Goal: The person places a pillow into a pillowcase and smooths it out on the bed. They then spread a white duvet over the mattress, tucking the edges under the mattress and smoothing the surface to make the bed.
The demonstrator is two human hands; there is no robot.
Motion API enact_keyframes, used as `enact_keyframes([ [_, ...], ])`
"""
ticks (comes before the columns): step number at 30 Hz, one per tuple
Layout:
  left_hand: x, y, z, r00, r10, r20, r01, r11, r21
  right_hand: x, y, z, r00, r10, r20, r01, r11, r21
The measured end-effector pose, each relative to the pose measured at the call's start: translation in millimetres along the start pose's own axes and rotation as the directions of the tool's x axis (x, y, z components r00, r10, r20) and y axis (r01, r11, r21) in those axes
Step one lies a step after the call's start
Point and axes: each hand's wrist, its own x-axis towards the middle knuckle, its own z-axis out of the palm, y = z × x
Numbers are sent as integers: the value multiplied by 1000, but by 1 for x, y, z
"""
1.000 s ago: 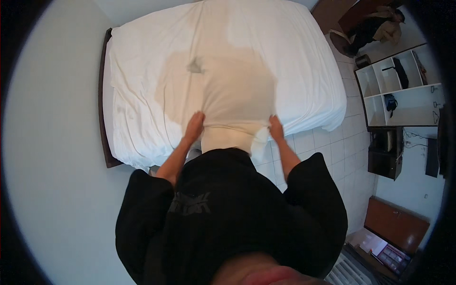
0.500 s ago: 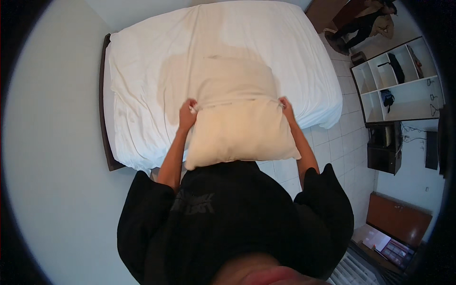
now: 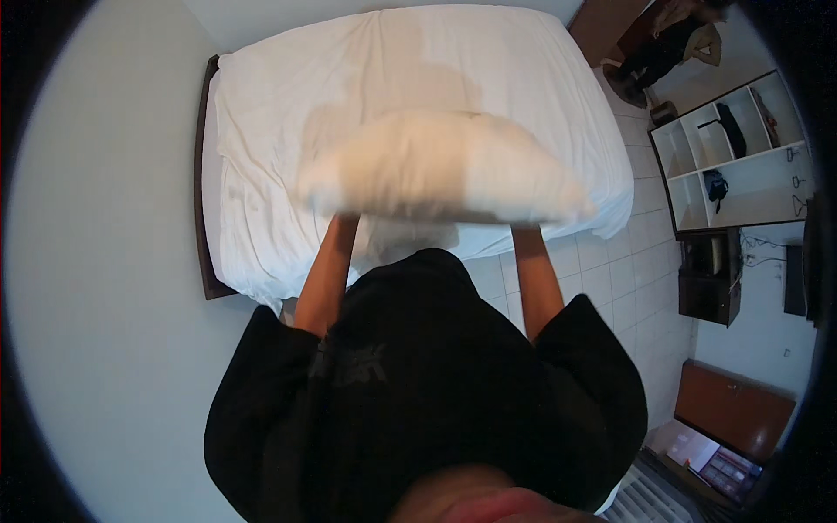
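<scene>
A plump pale pillow (image 3: pixel 436 170), blurred by motion, is held up in front of me above the bed (image 3: pixel 523 70). Both my hands are hidden behind its near edge; only the wrists and forearms show, the left forearm (image 3: pixel 330 270) and the right forearm (image 3: pixel 536 275) reaching up to its underside. The pillow stays aloft between them, so both hands appear closed on it, though the fingers cannot be seen. Pale, shaded cloth (image 3: pixel 405 237) shows below the pillow, between my forearms.
Against the wall on the left runs the bed's dark headboard (image 3: pixel 202 192). Open white shelves (image 3: pixel 741 157) with a few bags stand on the right, beyond the tiled floor (image 3: pixel 602 270). Past the bed's far right corner, a person (image 3: pixel 667 57) stands by a brown door.
The pillow, which hung toward my body, has swung up and away from me and now covers both hands. Earlier, my hands showed gripping cloth at its two sides.
</scene>
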Motion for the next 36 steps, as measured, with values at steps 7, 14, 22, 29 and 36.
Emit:
enact_keyframes([
  [7,-2,37,64,927,141,-347,24,901,432,17,-55,80,928,-265,-261,205,950,-234],
  [14,59,79,1,926,-139,-350,122,990,-71,74,-54,95,978,-140,-153,184,927,327],
  [22,80,148,78,964,-104,-246,58,980,-188,56,-102,226,959,-250,134,150,848,509],
  [29,-6,197,106,975,192,-116,-182,979,89,-35,-105,248,866,-488,106,454,858,239],
  [36,-31,169,-21,831,522,-193,-181,582,793,25,-27,118,915,-351,201,402,738,-542],
])
